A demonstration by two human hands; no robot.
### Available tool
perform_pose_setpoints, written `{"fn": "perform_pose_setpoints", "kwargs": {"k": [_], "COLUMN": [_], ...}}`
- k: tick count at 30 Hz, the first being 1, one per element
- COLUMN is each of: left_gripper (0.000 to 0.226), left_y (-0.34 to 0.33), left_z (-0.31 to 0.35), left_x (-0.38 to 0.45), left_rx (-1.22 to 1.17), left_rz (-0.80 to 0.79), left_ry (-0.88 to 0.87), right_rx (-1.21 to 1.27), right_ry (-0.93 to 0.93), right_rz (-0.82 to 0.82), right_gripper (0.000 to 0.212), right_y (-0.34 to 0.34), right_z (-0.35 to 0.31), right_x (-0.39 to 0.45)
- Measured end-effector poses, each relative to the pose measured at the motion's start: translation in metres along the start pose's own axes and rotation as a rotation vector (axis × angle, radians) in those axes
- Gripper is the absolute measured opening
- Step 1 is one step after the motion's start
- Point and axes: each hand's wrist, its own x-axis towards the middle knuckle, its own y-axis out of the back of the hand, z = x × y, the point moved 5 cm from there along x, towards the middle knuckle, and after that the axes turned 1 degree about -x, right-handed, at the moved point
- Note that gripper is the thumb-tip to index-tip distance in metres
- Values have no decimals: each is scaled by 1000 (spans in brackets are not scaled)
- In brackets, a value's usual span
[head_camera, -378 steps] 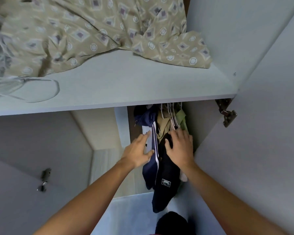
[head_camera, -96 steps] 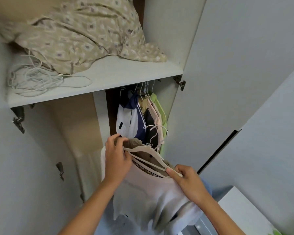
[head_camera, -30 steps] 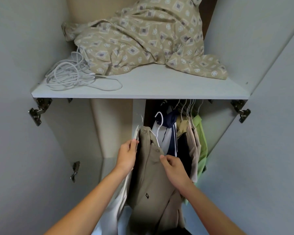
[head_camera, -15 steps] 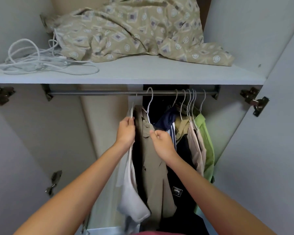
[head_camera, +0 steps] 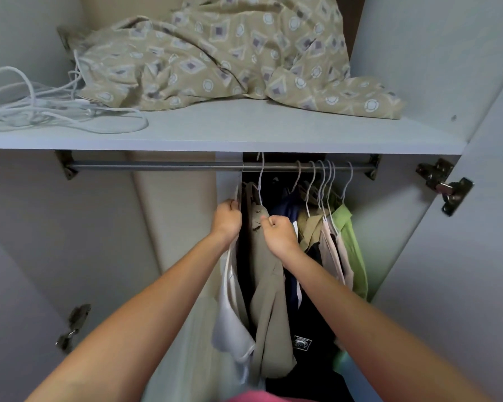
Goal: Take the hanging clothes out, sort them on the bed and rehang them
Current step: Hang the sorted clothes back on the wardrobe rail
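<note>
From the head camera, both arms reach into an open grey wardrobe. The left hand is curled around the top of a white garment on a thin hanger, just under the metal rail. The right hand pinches the shoulder of a khaki shirt, whose white wire hanger is hooked on the rail. To the right hang a navy jacket, beige garments and a green shirt. On the shelf above lie a patterned beige cloth and a coiled white cable.
</note>
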Motion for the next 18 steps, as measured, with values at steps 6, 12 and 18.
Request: {"fn": "perform_pose_setpoints", "kwargs": {"k": [6,12,18], "left_gripper": [30,29,33], "left_y": [-16,-28,-51], "left_z": [-1,6,18], "left_x": [-14,-21,-30], "left_rx": [103,115,57], "left_rz": [9,-6,-209], "left_ry": [-51,-59,56], "right_rx": [-62,-193,-339], "right_ry": [-39,-47,-18], "right_rz": [-12,63,120], "right_gripper": [49,46,43], "right_y": [-9,13,45], "right_z": [15,17,20], "right_x": [-11,-21,-28]}}
